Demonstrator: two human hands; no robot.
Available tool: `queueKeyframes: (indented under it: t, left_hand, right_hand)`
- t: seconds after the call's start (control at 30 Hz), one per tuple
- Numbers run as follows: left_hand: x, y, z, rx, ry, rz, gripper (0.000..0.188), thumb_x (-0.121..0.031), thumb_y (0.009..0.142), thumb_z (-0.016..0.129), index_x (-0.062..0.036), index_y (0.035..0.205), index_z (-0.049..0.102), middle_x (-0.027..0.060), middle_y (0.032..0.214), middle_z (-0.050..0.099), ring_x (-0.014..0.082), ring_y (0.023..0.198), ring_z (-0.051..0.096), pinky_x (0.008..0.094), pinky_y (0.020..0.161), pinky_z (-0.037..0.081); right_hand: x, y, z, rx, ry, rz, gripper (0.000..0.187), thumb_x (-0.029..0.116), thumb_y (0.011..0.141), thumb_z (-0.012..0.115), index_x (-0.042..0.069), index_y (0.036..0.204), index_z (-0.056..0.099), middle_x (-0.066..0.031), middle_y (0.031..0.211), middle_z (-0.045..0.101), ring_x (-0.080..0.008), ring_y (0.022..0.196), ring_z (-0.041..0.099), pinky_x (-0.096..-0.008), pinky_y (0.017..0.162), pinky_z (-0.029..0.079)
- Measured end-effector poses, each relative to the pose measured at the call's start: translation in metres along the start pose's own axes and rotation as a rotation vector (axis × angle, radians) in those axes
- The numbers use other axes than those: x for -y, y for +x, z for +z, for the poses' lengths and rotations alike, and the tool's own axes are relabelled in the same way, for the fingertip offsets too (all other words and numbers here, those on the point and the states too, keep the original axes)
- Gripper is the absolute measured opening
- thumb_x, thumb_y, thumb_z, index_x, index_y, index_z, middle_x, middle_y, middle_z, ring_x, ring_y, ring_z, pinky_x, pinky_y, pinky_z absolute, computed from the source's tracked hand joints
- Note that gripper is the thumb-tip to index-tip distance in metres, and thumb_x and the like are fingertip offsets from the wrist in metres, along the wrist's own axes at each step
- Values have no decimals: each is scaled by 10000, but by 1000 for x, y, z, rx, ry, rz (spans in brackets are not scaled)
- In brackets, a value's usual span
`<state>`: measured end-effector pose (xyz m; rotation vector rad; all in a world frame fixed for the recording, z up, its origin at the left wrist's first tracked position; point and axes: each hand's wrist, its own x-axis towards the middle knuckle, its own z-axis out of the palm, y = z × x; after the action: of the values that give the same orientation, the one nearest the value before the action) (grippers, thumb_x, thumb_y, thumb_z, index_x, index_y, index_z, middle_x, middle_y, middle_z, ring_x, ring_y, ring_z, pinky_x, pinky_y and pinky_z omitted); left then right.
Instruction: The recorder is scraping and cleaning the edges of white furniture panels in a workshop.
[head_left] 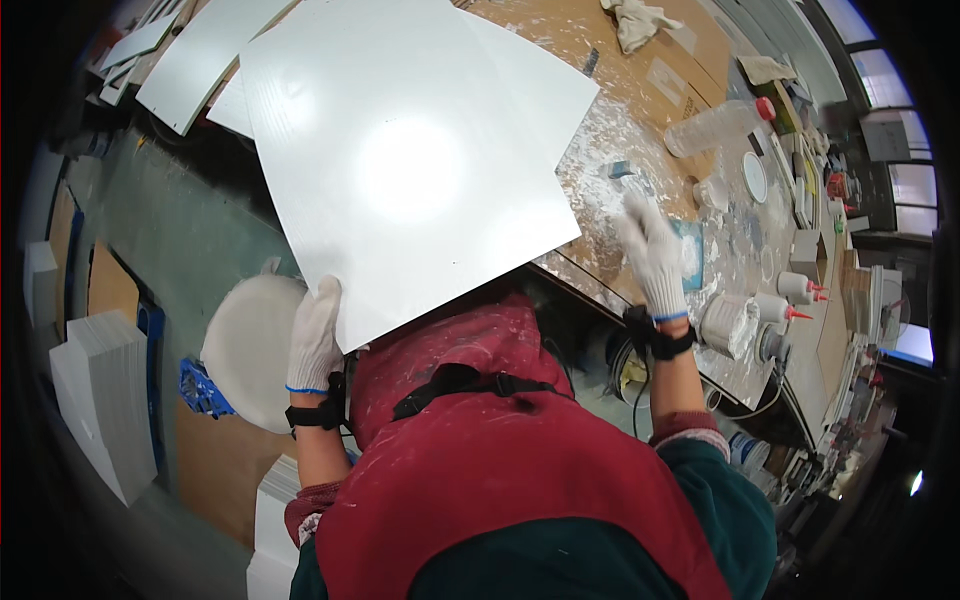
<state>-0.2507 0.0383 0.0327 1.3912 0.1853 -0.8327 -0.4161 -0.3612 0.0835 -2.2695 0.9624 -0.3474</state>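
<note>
A large glossy white panel [470, 190] lies at an angle on the workbench, its near corner reaching out over the edge toward me. My left hand [316, 335], in a white knit glove, grips that near left corner, with the thumb on the top face. The fingers beneath the panel are hidden. Under it, part of another white panel [545, 75] shows on the far right. To the right of the panels my gloved right hand [652, 250] is over the dusty bench, fingers stretched out and holding nothing visible. A small blue block [619, 170] lies just beyond its fingertips, and a light blue pad [690, 255] beside it.
The bench holds a clear bottle with a red cap [715, 128], a round white lid [754, 177], a whitish tub [730, 325] and red-tipped squeeze bottles [780, 307]. On the floor at left are a round white stool-like top [250, 350] and stacked white boards [105, 400].
</note>
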Motion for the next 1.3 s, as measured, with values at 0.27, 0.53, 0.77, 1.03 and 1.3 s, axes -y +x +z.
queueKeyframes:
  t: [0.27, 0.53, 0.77, 1.03, 1.3]
  left_hand:
    - [-2, -4, 8, -45, -45, 78, 616, -416, 1011, 566, 76, 1364, 457, 155, 1123, 660, 207, 844, 713, 305, 608, 611]
    - [7, -2, 2, -31, -57, 82, 618, -418, 1010, 581, 65, 1379, 470, 142, 1227, 627, 205, 1025, 664, 320, 843, 576]
    - [10, 1, -1, -46, -41, 99, 628, -450, 1002, 585, 52, 1368, 498, 123, 1239, 626, 192, 1056, 643, 319, 884, 543]
    - [6, -2, 2, -25, -55, 94, 604, -452, 1014, 561, 46, 1353, 513, 115, 1184, 650, 181, 981, 666, 300, 802, 560]
    - [5, -2, 0, -69, 14, 81, 610, -462, 1010, 563, 46, 1344, 517, 108, 1157, 657, 172, 943, 673, 293, 770, 563]
  right_hand:
    - [0, 77, 25, -5, -471, -34, 517, 498, 932, 594, 176, 1336, 568, -208, 1141, 644, -410, 1057, 626, -494, 904, 498]
    - [3, 33, -1, 294, 310, -18, 309, 102, 935, 629, 18, 1232, 631, -96, 1061, 692, -179, 945, 649, -294, 838, 511]
    - [18, 2, -2, 235, 74, -222, 294, 71, 914, 663, 0, 1199, 651, -98, 1056, 694, -159, 951, 654, -289, 864, 517]
    - [22, 6, -11, 331, -99, -249, 275, 94, 898, 689, 28, 1164, 668, -107, 1024, 688, -192, 933, 657, -306, 842, 517]
    - [26, 8, -12, 359, -174, -352, 266, 129, 886, 699, 28, 1130, 673, -136, 1014, 684, -236, 937, 659, -336, 828, 519]
